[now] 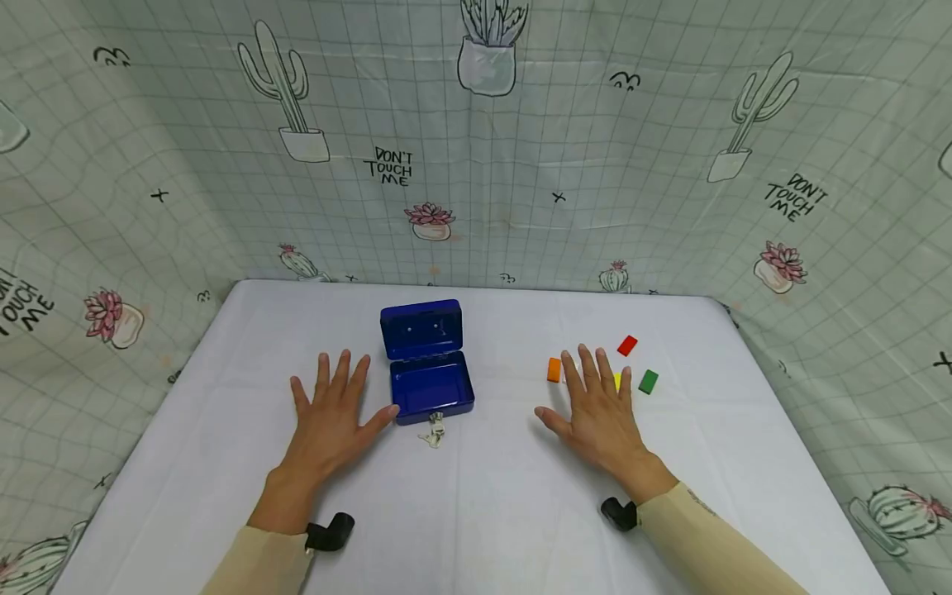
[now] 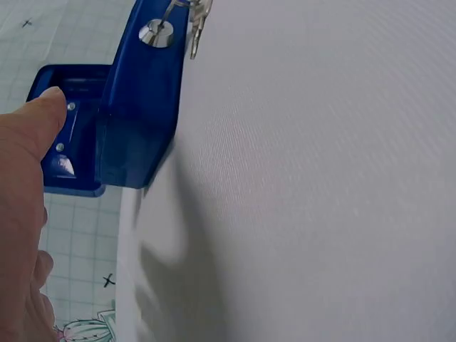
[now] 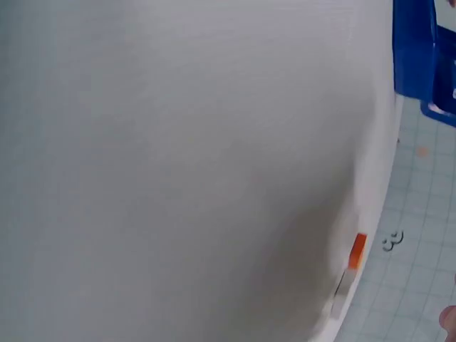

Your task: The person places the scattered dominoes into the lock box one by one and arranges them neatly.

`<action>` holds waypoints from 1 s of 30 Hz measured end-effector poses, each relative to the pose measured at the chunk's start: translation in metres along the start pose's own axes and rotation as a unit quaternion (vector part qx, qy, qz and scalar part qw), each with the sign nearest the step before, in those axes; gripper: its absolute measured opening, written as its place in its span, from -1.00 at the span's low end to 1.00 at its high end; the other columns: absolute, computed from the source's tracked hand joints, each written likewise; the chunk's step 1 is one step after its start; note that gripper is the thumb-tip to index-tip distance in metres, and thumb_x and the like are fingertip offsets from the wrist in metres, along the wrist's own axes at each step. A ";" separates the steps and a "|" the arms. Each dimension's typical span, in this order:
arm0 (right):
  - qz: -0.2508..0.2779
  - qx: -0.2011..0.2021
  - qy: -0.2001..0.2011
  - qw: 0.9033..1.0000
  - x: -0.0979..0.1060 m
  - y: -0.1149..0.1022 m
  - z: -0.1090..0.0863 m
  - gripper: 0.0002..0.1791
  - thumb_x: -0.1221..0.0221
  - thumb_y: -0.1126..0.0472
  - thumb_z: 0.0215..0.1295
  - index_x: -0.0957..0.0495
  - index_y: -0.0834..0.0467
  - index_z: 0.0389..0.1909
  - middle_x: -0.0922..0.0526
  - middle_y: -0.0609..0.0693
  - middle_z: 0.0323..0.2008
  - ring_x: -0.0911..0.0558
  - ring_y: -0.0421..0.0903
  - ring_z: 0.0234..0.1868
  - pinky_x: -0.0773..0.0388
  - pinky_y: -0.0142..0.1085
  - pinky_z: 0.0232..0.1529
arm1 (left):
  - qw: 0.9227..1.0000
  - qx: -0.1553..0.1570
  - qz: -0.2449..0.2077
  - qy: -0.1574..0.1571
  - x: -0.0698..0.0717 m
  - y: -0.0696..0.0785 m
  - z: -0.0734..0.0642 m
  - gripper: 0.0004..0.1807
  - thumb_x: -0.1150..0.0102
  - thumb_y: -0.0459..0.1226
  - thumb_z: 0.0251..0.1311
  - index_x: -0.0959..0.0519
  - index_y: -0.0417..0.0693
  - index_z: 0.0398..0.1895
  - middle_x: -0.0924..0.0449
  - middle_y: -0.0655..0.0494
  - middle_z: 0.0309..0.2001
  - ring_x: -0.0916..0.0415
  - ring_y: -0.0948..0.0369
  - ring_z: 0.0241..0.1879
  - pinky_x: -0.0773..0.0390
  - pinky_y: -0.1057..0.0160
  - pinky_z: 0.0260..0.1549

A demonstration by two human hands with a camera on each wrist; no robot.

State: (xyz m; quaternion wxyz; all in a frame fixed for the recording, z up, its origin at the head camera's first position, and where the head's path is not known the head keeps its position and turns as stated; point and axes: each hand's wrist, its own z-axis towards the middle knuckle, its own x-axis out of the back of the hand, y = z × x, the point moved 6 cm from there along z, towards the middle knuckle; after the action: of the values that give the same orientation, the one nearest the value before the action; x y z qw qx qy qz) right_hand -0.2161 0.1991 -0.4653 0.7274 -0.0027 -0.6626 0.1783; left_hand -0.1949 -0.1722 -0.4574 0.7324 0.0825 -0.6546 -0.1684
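A small blue cash box (image 1: 431, 388) stands on the table with its lid (image 1: 421, 330) raised, and its tray compartment shows a bare blue floor. Keys (image 1: 434, 438) hang from the lock (image 2: 156, 33) on its front side. My left hand (image 1: 330, 426) is spread with straight fingers left of the box, its thumb tip overlapping the box's front left corner in the head view. On the right, my right hand (image 1: 604, 417) is likewise spread and holds nothing. Near its fingertips lie an orange block (image 1: 554, 369), a red block (image 1: 627, 345), a green block (image 1: 649, 382) and a partly hidden yellow block (image 1: 617, 379).
A white cloth covers the table (image 1: 506, 512). In the right wrist view, a whitish block (image 3: 343, 292) lies beside the orange one. Behind and at both sides hangs a grid-patterned curtain (image 1: 521, 149) with cactus drawings. Each wrist wears a black camera mount (image 1: 330, 531).
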 end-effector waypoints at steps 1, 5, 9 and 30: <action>0.004 0.003 -0.003 1.000 -0.001 -0.004 0.003 0.11 -0.18 -0.36 0.42 0.05 0.17 0.71 0.10 0.22 0.71 0.21 0.28 0.72 0.37 0.40 0.60 | 1.000 0.000 -0.001 -0.002 0.000 0.001 0.001 0.04 -0.13 0.28 0.37 -0.09 -0.14 0.69 0.07 -0.31 0.68 0.31 -0.35 0.67 0.40 -0.60 0.46; 0.002 0.020 -0.012 1.000 -0.005 -0.022 0.016 0.13 -0.14 -0.39 0.43 0.08 0.21 0.71 0.11 0.20 0.72 0.20 0.23 0.73 0.36 0.30 0.64 | 1.000 -0.009 -0.003 -0.007 -0.003 0.008 0.006 0.04 -0.15 0.25 0.39 -0.08 -0.22 0.68 0.04 -0.31 0.67 0.26 -0.31 0.67 0.37 -0.55 0.50; -0.011 0.047 -0.026 0.999 -0.010 -0.048 0.033 0.14 -0.11 -0.42 0.43 0.06 0.25 0.69 0.09 0.20 0.72 0.17 0.22 0.73 0.32 0.26 0.66 | 1.000 -0.016 -0.001 -0.018 -0.011 0.012 0.011 0.07 -0.13 0.26 0.40 -0.05 -0.29 0.67 0.02 -0.32 0.67 0.23 -0.26 0.68 0.34 -0.50 0.54; -0.024 0.139 -0.146 0.979 -0.048 -0.114 0.064 0.12 0.14 -0.52 0.51 0.17 0.21 0.71 0.12 0.11 0.73 0.16 0.07 0.74 0.28 0.21 0.68 | 0.994 -0.050 -0.028 -0.090 -0.035 0.019 0.024 0.10 -0.08 0.22 0.49 0.13 -0.40 0.67 0.11 -0.33 0.68 0.17 -0.22 0.68 0.14 -0.28 0.62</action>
State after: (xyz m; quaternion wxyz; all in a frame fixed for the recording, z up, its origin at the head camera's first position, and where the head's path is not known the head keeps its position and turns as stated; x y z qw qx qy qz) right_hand -0.2520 0.0650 -0.4767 0.6203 0.1399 -0.7303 0.2498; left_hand -0.2191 -0.1395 -0.4807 0.6689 0.0492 -0.7057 -0.2282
